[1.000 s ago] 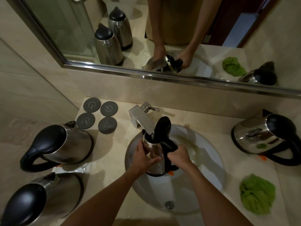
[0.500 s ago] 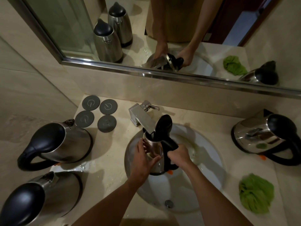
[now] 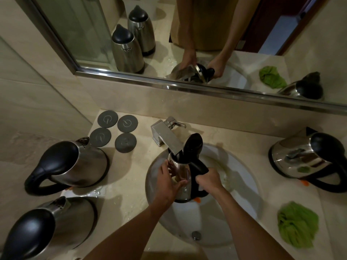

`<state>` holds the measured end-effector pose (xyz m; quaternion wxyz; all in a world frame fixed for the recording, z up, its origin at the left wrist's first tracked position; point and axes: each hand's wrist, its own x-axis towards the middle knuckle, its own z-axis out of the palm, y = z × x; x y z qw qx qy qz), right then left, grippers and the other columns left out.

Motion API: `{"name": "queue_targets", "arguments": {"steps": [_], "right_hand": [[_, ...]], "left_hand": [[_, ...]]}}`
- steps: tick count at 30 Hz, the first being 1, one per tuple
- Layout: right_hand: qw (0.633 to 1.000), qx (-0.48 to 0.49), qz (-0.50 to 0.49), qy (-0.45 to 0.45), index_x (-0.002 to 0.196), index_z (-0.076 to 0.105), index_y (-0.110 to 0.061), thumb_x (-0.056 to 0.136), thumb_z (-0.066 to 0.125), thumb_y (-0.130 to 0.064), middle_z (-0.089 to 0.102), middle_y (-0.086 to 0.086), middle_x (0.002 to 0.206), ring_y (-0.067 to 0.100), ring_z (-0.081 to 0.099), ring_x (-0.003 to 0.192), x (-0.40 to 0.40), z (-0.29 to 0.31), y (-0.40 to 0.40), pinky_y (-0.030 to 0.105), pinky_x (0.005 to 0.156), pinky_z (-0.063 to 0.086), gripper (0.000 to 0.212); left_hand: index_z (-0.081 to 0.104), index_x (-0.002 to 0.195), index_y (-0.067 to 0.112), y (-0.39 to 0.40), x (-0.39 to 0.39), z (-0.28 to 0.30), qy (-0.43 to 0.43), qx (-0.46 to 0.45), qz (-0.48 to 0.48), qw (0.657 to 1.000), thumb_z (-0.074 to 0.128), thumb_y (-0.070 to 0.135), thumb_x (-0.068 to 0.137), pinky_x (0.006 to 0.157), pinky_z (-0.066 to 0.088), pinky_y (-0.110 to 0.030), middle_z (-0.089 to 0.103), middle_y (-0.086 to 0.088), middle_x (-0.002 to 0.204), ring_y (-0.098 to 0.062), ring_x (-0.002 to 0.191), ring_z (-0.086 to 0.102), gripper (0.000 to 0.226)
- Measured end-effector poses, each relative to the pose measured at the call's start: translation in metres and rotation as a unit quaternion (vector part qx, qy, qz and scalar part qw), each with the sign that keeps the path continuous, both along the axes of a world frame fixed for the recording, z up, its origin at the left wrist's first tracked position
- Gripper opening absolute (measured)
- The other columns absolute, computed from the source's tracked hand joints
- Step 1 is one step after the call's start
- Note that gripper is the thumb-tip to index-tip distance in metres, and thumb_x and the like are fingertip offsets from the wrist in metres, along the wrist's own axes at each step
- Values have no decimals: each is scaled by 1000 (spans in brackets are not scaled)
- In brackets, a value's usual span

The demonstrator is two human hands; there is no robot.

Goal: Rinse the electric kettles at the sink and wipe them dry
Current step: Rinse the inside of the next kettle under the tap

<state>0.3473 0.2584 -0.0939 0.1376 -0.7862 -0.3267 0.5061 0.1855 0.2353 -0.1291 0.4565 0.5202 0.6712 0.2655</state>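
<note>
A steel electric kettle (image 3: 183,188) with its black lid flipped up stands over the white sink basin (image 3: 242,196), its mouth right under the square chrome faucet (image 3: 166,136). My right hand (image 3: 209,180) grips its black handle. My left hand (image 3: 168,182) wraps the steel body from the left, fingers curled around it. Two more kettles sit on the left of the counter, one further back (image 3: 75,162) and one nearest me (image 3: 43,228). Another kettle (image 3: 308,158) stands at the right. A green cloth (image 3: 297,224) lies at the right front.
Several round grey kettle bases (image 3: 116,131) lie behind the left kettles. Water is pooled on the beige counter (image 3: 120,194) left of the basin. A mirror (image 3: 187,34) runs along the back wall. The sink drain (image 3: 196,235) shows at the basin's front.
My left hand has slid a little along the kettle's steel side. The kettle stays under the faucet with my right hand on the handle.
</note>
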Motion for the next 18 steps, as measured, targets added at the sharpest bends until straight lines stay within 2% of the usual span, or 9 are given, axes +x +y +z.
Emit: {"name": "queue_targets", "arguments": {"steps": [4, 10, 13, 15, 18], "right_hand": [[1000, -1, 2, 4, 91, 62, -8, 74, 61, 0, 64, 9, 80, 18, 62, 67, -1, 1, -2, 22, 50, 42, 19], [1000, -15, 0, 5, 105, 62, -2, 70, 63, -4, 65, 11, 87, 20, 63, 71, -1, 0, -2, 22, 50, 42, 35], [1000, -18, 0, 5, 102, 62, -3, 71, 63, -3, 63, 8, 82, 20, 62, 70, -2, 1, -3, 23, 52, 41, 31], [1000, -18, 1, 3, 100, 63, -4, 72, 63, -2, 63, 8, 81, 20, 62, 70, -1, 1, -3, 23, 52, 41, 28], [1000, -15, 2, 0, 101, 64, -2, 71, 63, -3, 65, 11, 84, 21, 64, 72, -1, 1, -4, 24, 52, 43, 30]], "left_hand": [[38, 134, 25, 1, -1, -2, 14, -8, 0, 1000, 89, 26, 66, 86, 42, -14, 47, 7, 127, -5, 109, 51, 85], [39, 132, 26, 1, -3, -6, 18, -6, -3, 1000, 90, 27, 65, 96, 51, -29, 49, 5, 128, -8, 110, 54, 84], [39, 131, 29, 0, -4, -8, 25, -5, -4, 1000, 90, 30, 63, 92, 52, -26, 51, 11, 123, -5, 109, 55, 85], [39, 132, 27, 0, -4, -9, 25, -6, -2, 1000, 91, 30, 63, 90, 51, -23, 52, 9, 124, -5, 109, 55, 87], [39, 134, 25, 1, -3, -11, 33, -5, -4, 999, 91, 30, 63, 92, 53, -28, 52, 6, 127, -7, 109, 55, 88]]}}
